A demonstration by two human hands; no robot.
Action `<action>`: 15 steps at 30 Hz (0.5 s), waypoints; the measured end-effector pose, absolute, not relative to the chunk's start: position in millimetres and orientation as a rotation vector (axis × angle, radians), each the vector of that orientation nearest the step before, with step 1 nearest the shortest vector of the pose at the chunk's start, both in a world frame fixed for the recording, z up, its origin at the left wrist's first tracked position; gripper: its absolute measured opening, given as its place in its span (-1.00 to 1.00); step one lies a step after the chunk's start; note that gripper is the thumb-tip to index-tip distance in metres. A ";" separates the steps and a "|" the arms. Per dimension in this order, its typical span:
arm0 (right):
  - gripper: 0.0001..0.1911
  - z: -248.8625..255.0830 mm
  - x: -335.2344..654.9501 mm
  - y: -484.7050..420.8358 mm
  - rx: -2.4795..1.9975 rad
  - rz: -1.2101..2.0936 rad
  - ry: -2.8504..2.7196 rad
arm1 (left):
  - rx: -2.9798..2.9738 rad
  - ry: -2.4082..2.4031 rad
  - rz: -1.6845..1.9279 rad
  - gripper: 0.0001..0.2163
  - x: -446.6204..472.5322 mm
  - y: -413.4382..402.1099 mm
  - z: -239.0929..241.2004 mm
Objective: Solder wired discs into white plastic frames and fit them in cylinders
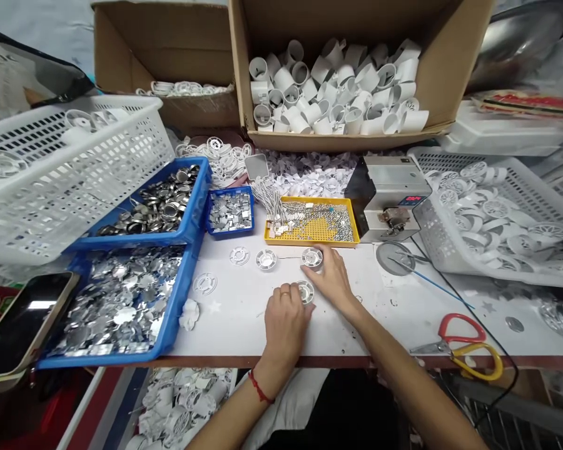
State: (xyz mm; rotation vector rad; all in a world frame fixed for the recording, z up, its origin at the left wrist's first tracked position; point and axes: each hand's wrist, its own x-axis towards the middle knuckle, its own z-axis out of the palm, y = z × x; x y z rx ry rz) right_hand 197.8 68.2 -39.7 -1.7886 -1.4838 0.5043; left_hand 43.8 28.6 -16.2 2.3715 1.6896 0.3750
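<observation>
My left hand (285, 315), with a ring and a red string bracelet, is closed around a spoked round white plastic part (305, 292) at the table's middle. Just beyond it, my right hand (332, 275) has its thumb and fingers on the rim of another spoked disc (311, 257). To the left stands a similar round part (266, 259), with a flatter clear-looking ring (239, 255) beside it. A further flat ring (205, 284) lies nearer the blue tray, above a crumpled white piece (189, 314).
A yellow tray (272, 240) holds small metal pieces and wired parts. Blue trays (172, 334) hold shiny metal pieces at left. A metal machine (389, 178) stands right of centre. Scissors (466, 340) overhang the front edge. Behind, a cardboard box (356, 145) holds white cylinders.
</observation>
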 end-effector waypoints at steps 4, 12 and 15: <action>-0.53 -0.1 235.4 44.7 -1.816 0.570 -1.534 | 1.579 1.473 0.580 -0.71 16.3 36.3 -11.3; -0.43 45.7 209.9 47.6 -2.244 0.980 -2.355 | 1.779 1.467 0.266 -0.70 38.3 32.2 -14.4; -0.31 52.2 211.7 76.4 -2.220 0.826 -2.339 | 2.158 1.734 -0.039 -0.63 35.2 54.2 3.2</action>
